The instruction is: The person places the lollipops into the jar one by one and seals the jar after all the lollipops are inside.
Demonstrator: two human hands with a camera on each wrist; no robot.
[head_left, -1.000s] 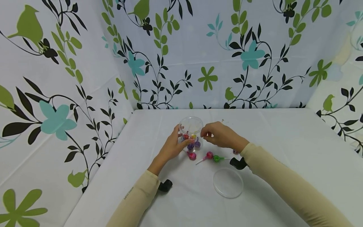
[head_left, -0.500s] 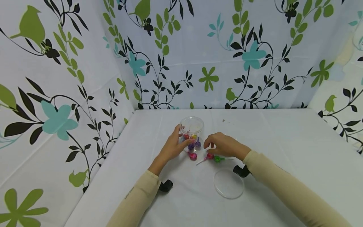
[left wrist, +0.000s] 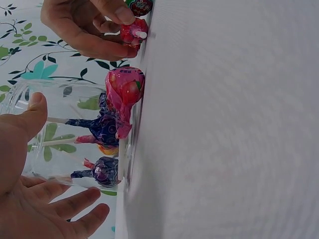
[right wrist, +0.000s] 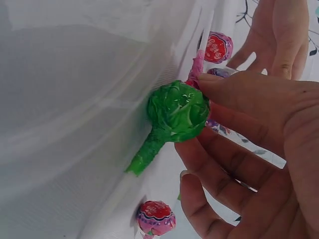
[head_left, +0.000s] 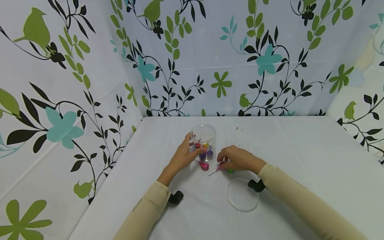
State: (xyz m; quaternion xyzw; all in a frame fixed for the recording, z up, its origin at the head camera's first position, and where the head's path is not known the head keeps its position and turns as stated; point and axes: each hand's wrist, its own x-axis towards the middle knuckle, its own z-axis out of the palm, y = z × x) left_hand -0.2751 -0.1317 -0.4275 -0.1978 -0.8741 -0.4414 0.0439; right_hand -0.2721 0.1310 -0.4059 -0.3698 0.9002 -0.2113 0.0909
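My left hand holds a clear plastic jar upright on the table, thumb and fingers around its side. The jar has no lid on and contains several wrapped lollipops; a purple one shows near its base. My right hand is just right of the jar, pinching a red-pink lollipop by its head, low at the tabletop. Its white stick points toward the front left. A green lollipop lies right beside those fingers, mostly covered in the head view. Against the jar's front lies a pink lollipop.
A clear round lid lies on the white table in front of the right hand. Another red and purple lollipop rests farther off in the right wrist view. Patterned fabric hangs behind the table.
My right hand has come down from beside the jar's rim to the table and taken hold of the red-pink lollipop. The left hand and jar have stayed in place.
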